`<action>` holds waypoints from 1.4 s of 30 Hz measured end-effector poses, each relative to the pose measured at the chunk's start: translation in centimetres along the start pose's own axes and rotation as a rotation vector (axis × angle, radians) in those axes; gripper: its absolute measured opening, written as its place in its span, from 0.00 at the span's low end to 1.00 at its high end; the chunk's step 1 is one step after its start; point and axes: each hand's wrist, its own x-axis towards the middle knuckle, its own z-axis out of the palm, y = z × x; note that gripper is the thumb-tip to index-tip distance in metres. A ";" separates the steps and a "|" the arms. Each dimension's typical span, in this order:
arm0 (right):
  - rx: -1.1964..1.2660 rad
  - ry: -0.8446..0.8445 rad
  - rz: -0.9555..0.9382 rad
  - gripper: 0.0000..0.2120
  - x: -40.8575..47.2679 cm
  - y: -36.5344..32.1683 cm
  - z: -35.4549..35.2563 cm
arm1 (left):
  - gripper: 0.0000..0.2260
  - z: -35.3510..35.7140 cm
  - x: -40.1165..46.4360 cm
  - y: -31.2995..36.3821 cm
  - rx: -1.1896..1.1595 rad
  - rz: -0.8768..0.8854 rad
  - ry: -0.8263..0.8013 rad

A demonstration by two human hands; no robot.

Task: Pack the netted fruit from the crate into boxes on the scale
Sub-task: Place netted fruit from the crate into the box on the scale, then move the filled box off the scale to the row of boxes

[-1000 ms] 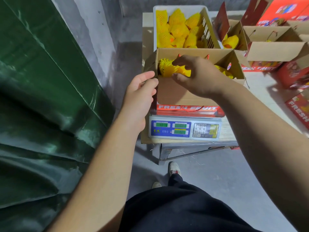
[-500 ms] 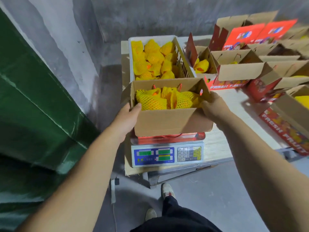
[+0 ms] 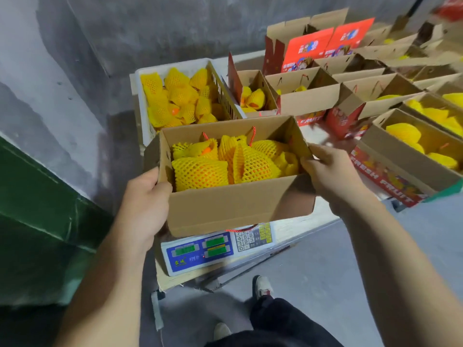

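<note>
Now both hands clamp the open cardboard box (image 3: 233, 204) at the centre of the frame; the left hand (image 3: 142, 209) grips its left end with the thumb hooked over the rim, and the right hand (image 3: 330, 171) grips its right end, fingers curled at the top edge; the two hands are well apart, one at each end. Inside the box lies netted fruit (image 3: 200, 171), orange fruit wrapped in yellow foam mesh, filling it nearly to the rim; red cord handles stick up among the pieces. Just below the box, the scale (image 3: 215, 249) shows its blue panel, green displays and keypad; whether the box rests on the scale or is raised off it cannot be told. Above the box in the frame stands the white crate (image 3: 142, 101), holding more yellow-netted fruit. To the upper right, other open boxes (image 3: 308, 96) crowd the table (image 3: 288, 229), some with yellow-netted fruit inside and red printed sides; one at the right edge reads "FRESH FRUIT". A green tarpaulin (image 3: 37, 209) fills the lower left; at the bottom of the frame are dark trousers and two shoes on the grey floor (image 3: 313, 271).
</note>
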 end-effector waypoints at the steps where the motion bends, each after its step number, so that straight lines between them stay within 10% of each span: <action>1: 0.025 0.013 0.015 0.19 -0.7 0.0 -1.5 | 0.19 0.9 -0.1 1.1 0.014 0.042 -0.025; 11: 0.126 0.368 0.274 0.21 2.4 8.6 -18.1 | 0.22 21.4 6.6 9.8 0.180 0.285 -0.330; 22: -0.090 0.211 0.620 0.17 11.2 21.9 -24.7 | 0.15 46.4 18.1 8.2 0.354 0.121 -0.362; 27: -0.708 -0.091 0.510 0.10 16.0 21.3 -28.9 | 0.33 49.8 13.7 4.9 0.180 -0.221 0.006; 35: -0.999 -0.035 0.039 0.17 22.3 18.5 -25.8 | 0.22 48.5 11.6 2.5 -0.053 -0.350 -0.283; 38: -1.149 -0.142 0.020 0.32 22.5 18.9 -23.0 | 0.22 46.6 10.4 2.0 -0.123 -0.469 -0.389; 42: -1.203 -0.090 -0.011 0.28 20.5 18.3 -20.5 | 0.15 44.1 9.2 -1.1 -0.189 -0.605 -0.409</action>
